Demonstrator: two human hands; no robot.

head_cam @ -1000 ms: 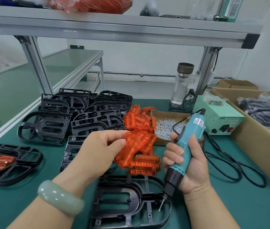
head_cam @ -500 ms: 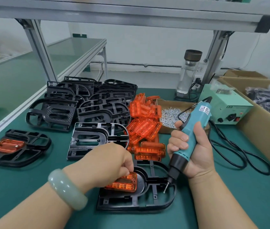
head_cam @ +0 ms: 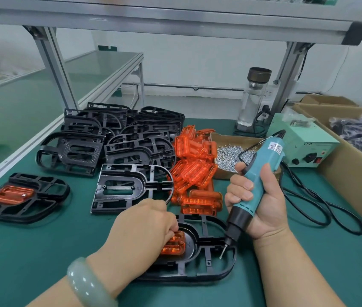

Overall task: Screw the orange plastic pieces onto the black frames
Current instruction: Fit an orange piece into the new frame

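Left hand (head_cam: pixel 141 229) pressing orange piece (head_cam: pixel 174 244) into black frame (head_cam: pixel 208 258), fingers curled on it; right hand (head_cam: pixel 262 204) gripping screwdriver (head_cam: pixel 254 187), tip just above frame

Under the left grip (head_cam: pixel 142 231) the orange piece (head_cam: pixel 175 245) is glossy, translucent ribbed plastic on a matt black plastic frame (head_cam: pixel 191 244); in the right grip (head_cam: pixel 264 209), the screwdriver (head_cam: pixel 268 154) is smooth teal plastic.
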